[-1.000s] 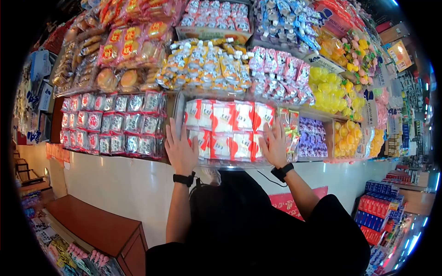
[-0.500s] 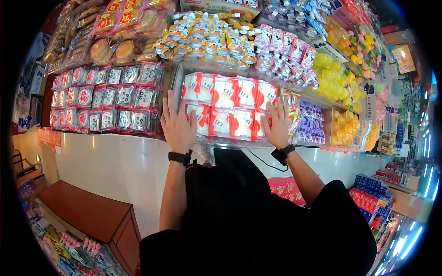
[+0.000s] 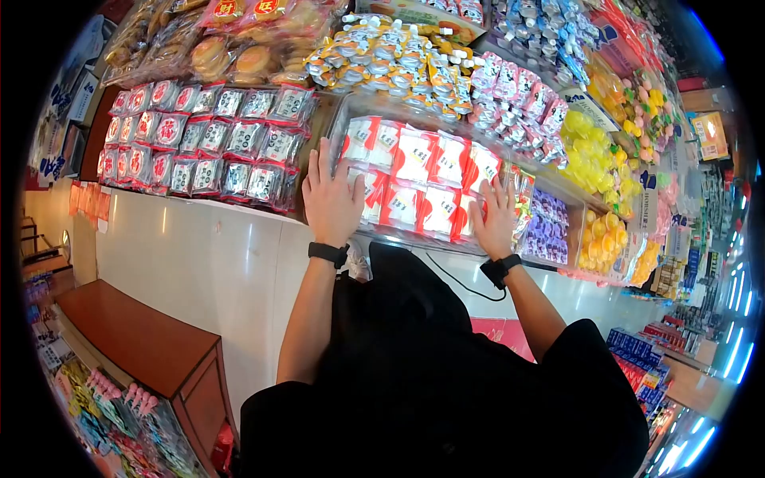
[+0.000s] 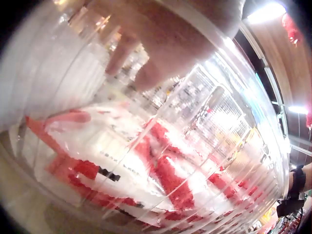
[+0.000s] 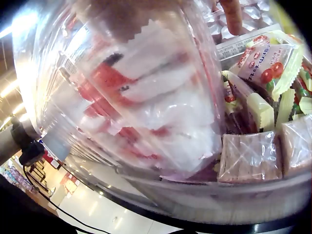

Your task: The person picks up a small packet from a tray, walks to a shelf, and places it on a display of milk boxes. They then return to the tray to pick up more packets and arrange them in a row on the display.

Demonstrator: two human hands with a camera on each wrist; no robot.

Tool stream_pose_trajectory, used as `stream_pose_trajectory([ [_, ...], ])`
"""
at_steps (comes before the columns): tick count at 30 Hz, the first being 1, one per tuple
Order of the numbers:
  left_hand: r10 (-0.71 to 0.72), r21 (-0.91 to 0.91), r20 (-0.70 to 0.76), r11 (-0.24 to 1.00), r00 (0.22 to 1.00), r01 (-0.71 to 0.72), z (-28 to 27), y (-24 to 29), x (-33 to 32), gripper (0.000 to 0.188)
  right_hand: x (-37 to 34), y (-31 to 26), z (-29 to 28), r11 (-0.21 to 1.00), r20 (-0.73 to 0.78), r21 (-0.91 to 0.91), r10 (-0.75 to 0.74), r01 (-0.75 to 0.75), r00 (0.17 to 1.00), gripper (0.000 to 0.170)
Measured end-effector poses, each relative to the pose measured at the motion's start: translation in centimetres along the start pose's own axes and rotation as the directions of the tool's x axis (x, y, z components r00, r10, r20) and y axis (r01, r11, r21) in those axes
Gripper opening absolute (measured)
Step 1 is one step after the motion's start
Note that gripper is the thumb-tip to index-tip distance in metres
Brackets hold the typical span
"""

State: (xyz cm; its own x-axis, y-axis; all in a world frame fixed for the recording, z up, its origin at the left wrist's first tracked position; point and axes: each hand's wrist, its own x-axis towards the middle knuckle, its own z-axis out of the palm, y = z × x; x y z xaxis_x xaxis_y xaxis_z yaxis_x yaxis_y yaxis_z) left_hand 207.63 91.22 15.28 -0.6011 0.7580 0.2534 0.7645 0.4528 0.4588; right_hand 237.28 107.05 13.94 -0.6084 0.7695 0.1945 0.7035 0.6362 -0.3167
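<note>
A clear plastic bin holds rows of red-and-white wrapped packets. My left hand lies along the bin's left side, fingers extended away from me and thumb held apart over the packets. On the opposite side my right hand rests at the rim with its fingers spread. The left wrist view looks through the ribbed clear wall at the packets, my blurred left hand above them. In the right wrist view, a finger of my right hand hangs outside the bin, above the neighbouring sweets. Both hands hold no packet.
Left of the bin are silver-and-red wrapped packets. Behind it are orange-and-white pouches and pink ones. Purple packets and yellow cups stand to the right. A brown cabinet is at lower left.
The head view has shifted and turned, so the display now slants down to the right. Both hands stay at the bin's two sides.
</note>
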Motion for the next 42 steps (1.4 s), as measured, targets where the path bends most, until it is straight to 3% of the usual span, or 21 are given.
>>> stream_pose_trajectory([
  [24,0.013,0.015,-0.055,1.000,0.998,-0.012,0.9,-0.1,-0.2,0.034,-0.3,0.3,0.0,0.999,-0.009,-0.039,-0.011,0.010,1.000,0.052],
  [35,0.099,0.083,-0.077,0.992,0.992,-0.092,1.7,-0.4,-0.7,0.029,-1.2,1.1,0.1,0.998,-0.114,0.043,-0.031,0.037,0.993,0.059],
  [42,0.182,0.182,-0.113,0.970,0.977,-0.160,2.0,-0.4,-0.5,0.031,-1.3,2.1,1.3,0.997,-0.204,0.003,-0.074,0.076,0.976,0.065],
])
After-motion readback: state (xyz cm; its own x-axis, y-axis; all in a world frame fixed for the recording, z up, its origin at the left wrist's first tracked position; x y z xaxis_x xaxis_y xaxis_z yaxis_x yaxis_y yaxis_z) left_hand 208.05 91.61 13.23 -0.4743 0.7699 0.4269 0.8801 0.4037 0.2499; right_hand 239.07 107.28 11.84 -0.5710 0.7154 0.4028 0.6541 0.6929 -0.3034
